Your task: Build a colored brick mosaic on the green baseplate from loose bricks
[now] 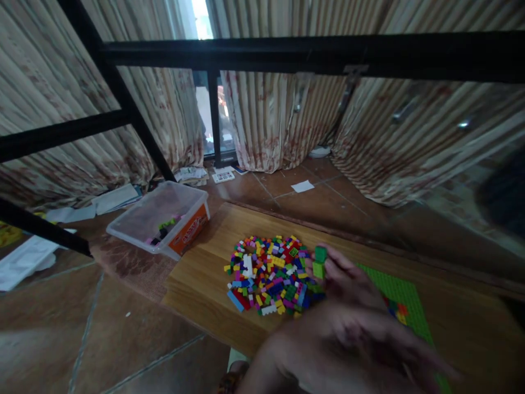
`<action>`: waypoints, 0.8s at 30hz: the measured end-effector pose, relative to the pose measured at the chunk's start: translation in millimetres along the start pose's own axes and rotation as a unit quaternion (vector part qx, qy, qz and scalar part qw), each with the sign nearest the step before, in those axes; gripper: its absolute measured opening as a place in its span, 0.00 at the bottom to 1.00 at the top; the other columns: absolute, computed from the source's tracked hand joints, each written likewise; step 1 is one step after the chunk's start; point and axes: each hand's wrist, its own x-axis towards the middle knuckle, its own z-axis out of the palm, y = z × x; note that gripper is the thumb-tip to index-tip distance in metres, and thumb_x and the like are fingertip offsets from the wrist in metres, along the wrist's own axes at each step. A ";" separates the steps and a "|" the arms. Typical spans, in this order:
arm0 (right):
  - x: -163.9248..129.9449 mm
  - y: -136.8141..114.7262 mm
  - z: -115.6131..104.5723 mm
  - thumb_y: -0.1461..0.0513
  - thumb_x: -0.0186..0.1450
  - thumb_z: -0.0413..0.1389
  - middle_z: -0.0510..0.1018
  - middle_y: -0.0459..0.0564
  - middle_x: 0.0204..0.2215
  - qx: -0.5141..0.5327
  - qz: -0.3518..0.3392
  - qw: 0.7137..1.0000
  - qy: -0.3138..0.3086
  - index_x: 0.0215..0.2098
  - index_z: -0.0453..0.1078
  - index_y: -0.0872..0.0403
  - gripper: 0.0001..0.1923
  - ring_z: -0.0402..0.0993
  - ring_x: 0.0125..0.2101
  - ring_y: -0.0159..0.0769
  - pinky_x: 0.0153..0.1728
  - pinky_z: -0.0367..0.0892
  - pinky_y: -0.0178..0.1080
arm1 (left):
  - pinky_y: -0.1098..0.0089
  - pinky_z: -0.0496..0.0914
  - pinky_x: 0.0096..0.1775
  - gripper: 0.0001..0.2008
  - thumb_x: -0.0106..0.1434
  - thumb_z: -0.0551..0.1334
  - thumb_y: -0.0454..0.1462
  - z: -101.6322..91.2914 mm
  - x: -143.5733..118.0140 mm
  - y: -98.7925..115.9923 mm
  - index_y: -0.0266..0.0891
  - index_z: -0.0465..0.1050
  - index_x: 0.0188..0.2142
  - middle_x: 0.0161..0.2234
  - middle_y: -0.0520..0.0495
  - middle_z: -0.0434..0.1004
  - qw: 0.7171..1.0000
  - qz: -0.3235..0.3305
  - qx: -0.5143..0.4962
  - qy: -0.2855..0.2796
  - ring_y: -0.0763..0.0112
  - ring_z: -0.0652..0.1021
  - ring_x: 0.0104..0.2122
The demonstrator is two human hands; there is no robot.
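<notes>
Two small toy building bricks, a dark green brick (320, 253) above a light green brick (319, 270), are held at the fingertips of my right hand (353, 282). This hand is beside the right edge of a pile of mixed toy bricks (273, 273) on the wooden table (205, 268). My left hand (340, 345) crosses in front, close to the camera and blurred. Its fingers stretch to the right, apart, and I see nothing in them. Behind the hands lies a green studded baseplate (404, 293), partly covered, with a few coloured bricks (400, 312) on it.
A clear plastic box (159, 213) with an orange label stands at the table's left end, some bricks inside. Dark metal bars (287, 54) run across the view before striped curtains (262, 115). Papers (302, 186) and white trays (28, 265) lie on the tiled floor.
</notes>
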 end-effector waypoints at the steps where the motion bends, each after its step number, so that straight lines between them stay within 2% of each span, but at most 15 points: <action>1: -6.5 -2.5 -10.2 0.51 0.62 0.59 0.81 0.51 0.41 0.004 0.000 1.000 0.024 0.51 0.71 0.45 0.20 0.80 0.39 0.43 0.34 0.75 0.43 | 0.70 0.71 0.34 0.19 0.62 0.63 0.51 -3.2 6.2 4.6 0.35 0.74 0.39 0.32 0.47 0.74 1.000 0.010 -0.012 0.022 0.73 0.74 0.29; 3: -18.0 -7.9 -27.0 0.53 0.62 0.60 0.80 0.50 0.44 0.060 -0.021 0.995 0.078 0.51 0.72 0.44 0.19 0.78 0.42 0.42 0.37 0.75 0.42 | 0.74 0.67 0.31 0.19 0.60 0.64 0.51 -5.6 16.9 10.0 0.35 0.73 0.33 0.27 0.50 0.71 0.991 0.044 -0.036 0.117 0.77 0.70 0.26; 5: -26.1 -13.7 -37.0 0.56 0.60 0.62 0.79 0.46 0.45 0.149 -0.043 0.980 0.121 0.47 0.74 0.43 0.16 0.76 0.45 0.37 0.42 0.73 0.39 | 0.76 0.66 0.32 0.16 0.58 0.68 0.47 -2.8 25.6 9.1 0.35 0.72 0.33 0.28 0.51 0.70 0.971 0.080 -0.019 0.224 0.78 0.70 0.27; 6: -29.0 -16.5 -39.5 0.57 0.59 0.64 0.79 0.45 0.44 0.191 -0.047 0.972 0.131 0.45 0.75 0.42 0.15 0.75 0.44 0.35 0.43 0.72 0.37 | 0.76 0.66 0.33 0.14 0.56 0.69 0.44 0.4 29.6 6.3 0.36 0.72 0.34 0.30 0.51 0.71 0.963 0.090 0.006 0.255 0.77 0.70 0.29; 9: -35.6 -21.2 -41.4 0.57 0.56 0.66 0.79 0.43 0.41 0.256 -0.031 0.956 0.140 0.44 0.76 0.42 0.16 0.75 0.41 0.32 0.45 0.70 0.37 | 0.75 0.68 0.36 0.14 0.57 0.69 0.39 14.8 40.0 -7.5 0.38 0.72 0.42 0.36 0.50 0.72 0.960 0.109 0.076 0.245 0.75 0.72 0.33; 12: -42.5 -18.0 -45.0 0.54 0.53 0.68 0.79 0.46 0.43 0.248 -0.020 0.958 0.143 0.44 0.76 0.43 0.20 0.74 0.45 0.37 0.48 0.68 0.43 | 0.75 0.69 0.38 0.11 0.60 0.66 0.37 29.8 48.0 -21.3 0.40 0.72 0.43 0.36 0.51 0.74 0.953 0.142 0.123 0.236 0.74 0.73 0.34; 14: -47.1 -13.4 -52.8 0.53 0.52 0.68 0.79 0.46 0.44 0.224 -0.030 0.963 0.149 0.45 0.76 0.44 0.21 0.73 0.46 0.38 0.49 0.67 0.43 | 0.75 0.69 0.38 0.09 0.62 0.64 0.36 36.4 51.4 -27.0 0.40 0.73 0.42 0.35 0.51 0.75 0.942 0.147 0.179 0.244 0.74 0.74 0.34; 18: -54.6 -9.3 -78.0 0.52 0.55 0.67 0.79 0.45 0.37 0.142 -0.052 0.978 0.142 0.46 0.77 0.45 0.21 0.73 0.37 0.32 0.41 0.69 0.36 | 0.72 0.70 0.39 0.07 0.63 0.62 0.34 41.7 55.2 -32.4 0.40 0.74 0.42 0.35 0.49 0.77 0.912 0.124 0.318 0.227 0.71 0.76 0.35; 21: -60.1 -12.5 -95.0 0.52 0.53 0.68 0.80 0.45 0.31 0.093 -0.061 0.982 0.152 0.42 0.79 0.48 0.19 0.72 0.30 0.30 0.33 0.69 0.34 | 0.70 0.71 0.41 0.07 0.63 0.62 0.34 46.5 58.9 -37.8 0.41 0.75 0.41 0.37 0.48 0.78 0.890 0.119 0.389 0.204 0.69 0.76 0.36; 24: -65.0 -16.3 -106.4 0.52 0.53 0.68 0.80 0.46 0.31 0.103 -0.069 0.975 0.184 0.38 0.79 0.49 0.17 0.73 0.29 0.31 0.32 0.70 0.34 | 0.71 0.71 0.39 0.07 0.63 0.62 0.34 56.9 65.7 -44.9 0.41 0.75 0.41 0.36 0.49 0.78 0.914 0.114 0.344 0.182 0.70 0.77 0.35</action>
